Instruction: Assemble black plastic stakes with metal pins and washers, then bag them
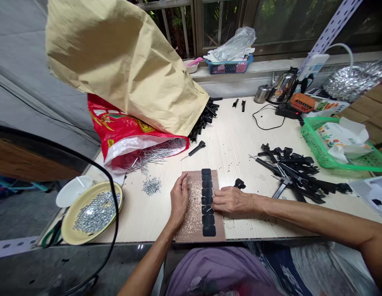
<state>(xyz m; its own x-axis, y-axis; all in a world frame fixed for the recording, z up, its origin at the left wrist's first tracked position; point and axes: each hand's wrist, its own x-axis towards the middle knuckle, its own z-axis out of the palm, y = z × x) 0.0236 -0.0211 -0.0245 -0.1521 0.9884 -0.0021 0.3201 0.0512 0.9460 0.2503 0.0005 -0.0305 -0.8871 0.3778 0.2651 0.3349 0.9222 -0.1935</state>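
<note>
A brown board [195, 230] lies at the table's front edge, with a column of black pieces [208, 231] down its right part and pale specks on its surface. My left hand [179, 200] rests along the board's left edge, fingers together; whether it holds anything is hidden. On the right side of the column, my right hand [229, 200] has its fingers closed over the black pieces. A small thin metallic bit shows at its fingertips, too small to name. Just beyond my right hand lies a loose black part [239, 183].
Small metal pieces [151, 186] lie left of the board, near a yellow bowl [67, 232] of similar pieces. A red bag [100, 117] spills metal rods. Black tools [302, 172] are heaped right, before a green basket [326, 163]. A black cable [115, 205] curves at left.
</note>
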